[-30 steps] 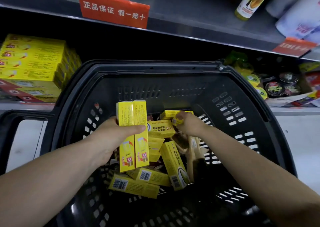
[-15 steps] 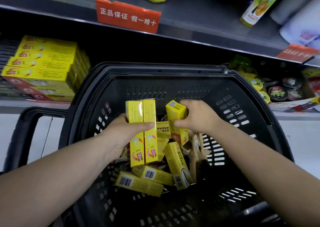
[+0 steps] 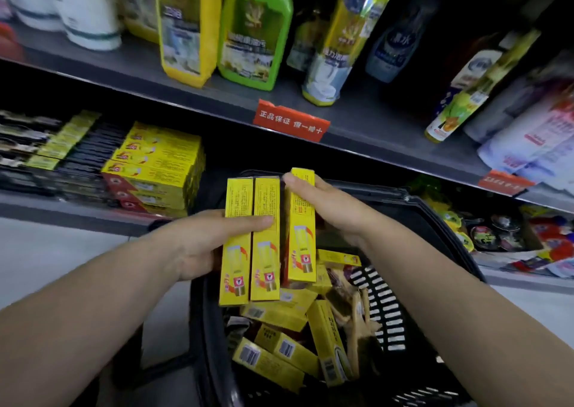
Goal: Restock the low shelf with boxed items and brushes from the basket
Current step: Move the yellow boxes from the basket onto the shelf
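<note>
Lining the low shelf at far left, dark packs lie blurred beside a stack of yellow boxes with red ones at its base. On the upper shelf above stand white jugs, a yellow bottle and a green bottle, with a red tag fixed to the shelf edge to their right.

Near the middle, the left hand grips a pair of long yellow boxes, upright and side by side, with the thumb laid across their fronts and the fingers out of sight behind. Just right of them, the right hand holds a third box upright, one digit curled over its top end and the palm along its right side. This box stands just beside the pair, with a thin dark gap between them. All three are held above the left part of the black basket, in front of the low shelf and to the right of the stack.

Inside the basket, loose boxes lie jumbled, several with barcodes up. Pale brushes rest to the right of them, partly hidden. The basket sits on a pale floor.

At far right, round tins and bright packets fill the low shelf. Above them are a second tag, a tilted bottle and white wrapped packs.
</note>
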`<act>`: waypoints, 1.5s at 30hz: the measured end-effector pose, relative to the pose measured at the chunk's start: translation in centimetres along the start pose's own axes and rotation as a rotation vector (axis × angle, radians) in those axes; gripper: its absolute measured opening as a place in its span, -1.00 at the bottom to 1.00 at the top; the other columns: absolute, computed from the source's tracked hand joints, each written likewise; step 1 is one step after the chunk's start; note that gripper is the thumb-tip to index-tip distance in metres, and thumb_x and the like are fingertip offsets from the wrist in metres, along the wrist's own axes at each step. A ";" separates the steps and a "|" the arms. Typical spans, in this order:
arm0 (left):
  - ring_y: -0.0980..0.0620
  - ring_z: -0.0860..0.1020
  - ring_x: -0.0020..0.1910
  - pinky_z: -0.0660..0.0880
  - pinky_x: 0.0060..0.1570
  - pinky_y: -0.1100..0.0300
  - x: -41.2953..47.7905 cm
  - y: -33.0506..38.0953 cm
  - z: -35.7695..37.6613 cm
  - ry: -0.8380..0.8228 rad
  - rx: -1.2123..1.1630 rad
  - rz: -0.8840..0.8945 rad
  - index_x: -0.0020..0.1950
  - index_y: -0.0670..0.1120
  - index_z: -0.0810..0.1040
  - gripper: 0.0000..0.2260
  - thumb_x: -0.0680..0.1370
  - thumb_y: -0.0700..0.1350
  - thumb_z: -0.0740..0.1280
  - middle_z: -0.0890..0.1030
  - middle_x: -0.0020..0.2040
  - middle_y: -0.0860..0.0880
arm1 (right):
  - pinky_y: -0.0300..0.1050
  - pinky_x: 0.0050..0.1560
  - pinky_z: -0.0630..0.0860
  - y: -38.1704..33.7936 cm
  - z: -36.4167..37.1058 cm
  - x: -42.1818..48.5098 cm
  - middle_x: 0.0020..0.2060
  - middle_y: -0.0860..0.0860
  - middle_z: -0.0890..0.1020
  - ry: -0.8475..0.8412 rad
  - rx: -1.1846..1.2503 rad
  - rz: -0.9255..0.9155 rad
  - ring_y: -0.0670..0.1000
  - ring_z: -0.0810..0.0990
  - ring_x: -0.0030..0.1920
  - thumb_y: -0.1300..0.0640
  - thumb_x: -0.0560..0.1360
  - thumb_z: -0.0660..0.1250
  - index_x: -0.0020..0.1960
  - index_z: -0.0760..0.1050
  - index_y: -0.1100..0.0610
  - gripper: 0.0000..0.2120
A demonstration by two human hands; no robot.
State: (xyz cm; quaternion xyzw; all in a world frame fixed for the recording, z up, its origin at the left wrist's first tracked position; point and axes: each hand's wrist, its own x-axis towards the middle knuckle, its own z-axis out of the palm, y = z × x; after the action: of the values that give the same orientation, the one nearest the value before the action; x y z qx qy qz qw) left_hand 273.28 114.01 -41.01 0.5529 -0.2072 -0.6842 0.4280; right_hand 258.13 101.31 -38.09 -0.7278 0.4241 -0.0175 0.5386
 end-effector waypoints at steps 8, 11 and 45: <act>-0.06 0.67 -0.33 0.58 -0.14 -0.03 -3.4 4.0 -10.1 0.299 -0.114 0.076 -0.04 -0.13 0.62 -0.67 0.25 -0.05 0.47 0.70 -0.22 -0.13 | -0.22 -0.27 0.48 -5.8 4.6 6.3 -0.47 -0.15 0.57 -0.106 0.206 0.043 -0.18 0.56 -0.43 -0.20 0.47 0.29 -0.09 0.48 -0.04 -0.77; -0.09 0.66 -0.37 0.60 -0.17 -0.12 -3.1 3.8 -13.9 0.395 -0.149 0.049 -0.03 -0.16 0.58 -0.78 0.41 -0.07 0.43 0.70 -0.25 -0.15 | -0.31 -0.45 0.49 -7.2 6.0 8.6 -0.46 -0.11 0.61 -0.122 0.178 0.074 -0.18 0.55 -0.49 -0.32 0.44 0.22 -0.28 0.56 -0.01 -0.59; -0.13 0.65 -0.10 0.59 -0.04 -0.12 7.1 1.3 -24.6 0.694 -0.290 0.111 0.24 -0.10 0.47 -0.48 0.37 0.04 0.51 0.65 0.00 -0.11 | -0.11 0.28 0.39 -6.6 12.6 30.8 0.31 0.15 0.44 0.332 -0.289 -0.107 0.06 0.43 0.26 0.13 0.52 0.33 0.42 0.25 0.20 -0.48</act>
State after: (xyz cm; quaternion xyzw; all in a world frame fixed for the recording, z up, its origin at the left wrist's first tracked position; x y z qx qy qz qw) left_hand 296.59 112.15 -51.56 0.6734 0.0194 -0.4542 0.5830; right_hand 287.88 91.76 -51.39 -0.8059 0.4658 -0.1045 0.3502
